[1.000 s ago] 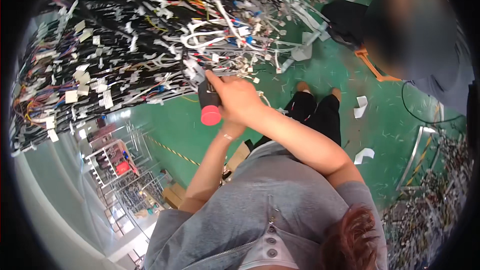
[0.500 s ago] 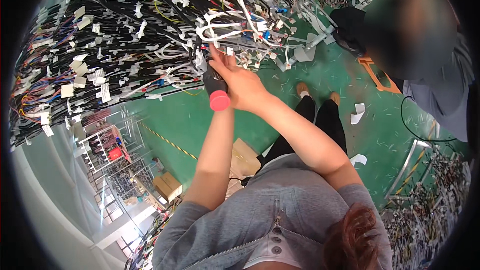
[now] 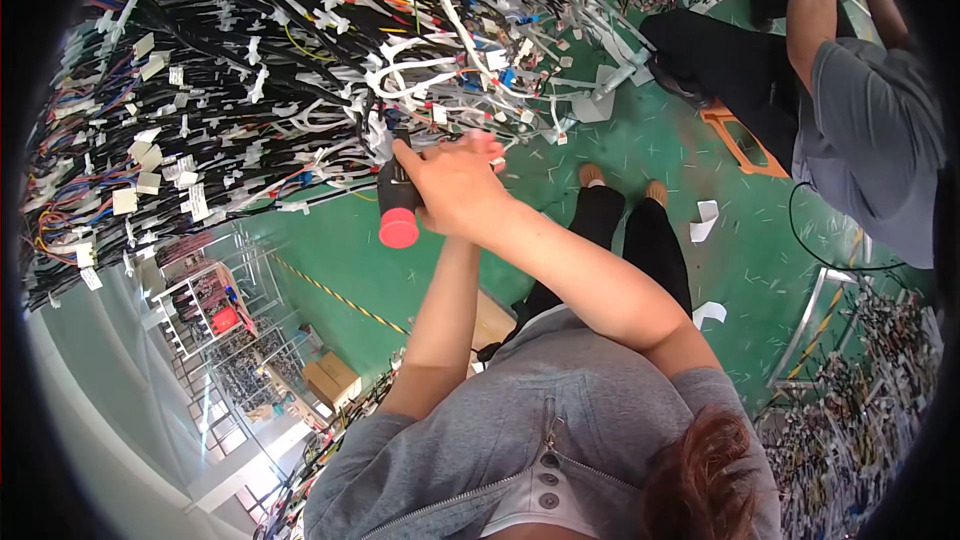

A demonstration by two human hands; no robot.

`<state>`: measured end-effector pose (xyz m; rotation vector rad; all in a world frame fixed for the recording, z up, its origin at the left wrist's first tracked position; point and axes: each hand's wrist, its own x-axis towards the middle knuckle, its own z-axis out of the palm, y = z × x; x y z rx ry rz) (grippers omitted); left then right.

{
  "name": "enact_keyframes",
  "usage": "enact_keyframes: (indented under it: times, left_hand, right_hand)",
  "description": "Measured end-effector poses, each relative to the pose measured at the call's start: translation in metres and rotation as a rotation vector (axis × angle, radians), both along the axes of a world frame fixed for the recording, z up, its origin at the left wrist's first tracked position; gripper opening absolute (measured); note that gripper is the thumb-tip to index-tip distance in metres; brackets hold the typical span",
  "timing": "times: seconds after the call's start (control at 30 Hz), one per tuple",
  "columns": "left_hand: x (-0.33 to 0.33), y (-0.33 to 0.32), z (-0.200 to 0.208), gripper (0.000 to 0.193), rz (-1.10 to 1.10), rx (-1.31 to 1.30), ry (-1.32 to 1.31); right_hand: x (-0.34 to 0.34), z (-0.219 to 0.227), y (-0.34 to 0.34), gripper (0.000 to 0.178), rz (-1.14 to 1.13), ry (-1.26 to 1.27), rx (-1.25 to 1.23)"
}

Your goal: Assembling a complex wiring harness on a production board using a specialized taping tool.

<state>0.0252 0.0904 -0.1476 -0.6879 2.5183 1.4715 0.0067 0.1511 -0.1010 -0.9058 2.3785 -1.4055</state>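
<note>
A: What is the right hand (image 3: 455, 185) doing?

B: It is grasping a black tool (image 3: 395, 190), with a digit lying over its top. The tool's round, smooth, pinkish-red end (image 3: 398, 228) is facing near.

A: And the left hand?

B: The left arm (image 3: 440, 310) is reaching up, but its hand is hiding below the right one. I cannot tell what those fingers are doing.

A: Where is the tool sitting?

B: It is pointing at the near edge of a big, messy heap of wires (image 3: 230, 120). Thin black strands are tangling with white plastic bits and flat paper tags (image 3: 125, 201).

A: What else?

B: On the right, another person (image 3: 870, 130) is staying near a hard orange frame (image 3: 740, 145). Crinkly white paper (image 3: 705, 220) is lying on the green floor (image 3: 345, 250).
</note>
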Motion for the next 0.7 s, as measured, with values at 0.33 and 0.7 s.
enact_keyframes:
  times: [0.33,0.7]
  left_hand:
    - [-0.065,-0.001,-0.095,0.082,0.380,-0.030,0.695]
    - [-0.110,0.009,-0.034,0.055,0.443,0.129,0.849]
  right_hand:
    - [-0.011,0.021,-0.009,0.055,0.133,0.112,0.218]
    - [-0.004,0.036,-0.027,0.033,0.254,0.283,0.450]
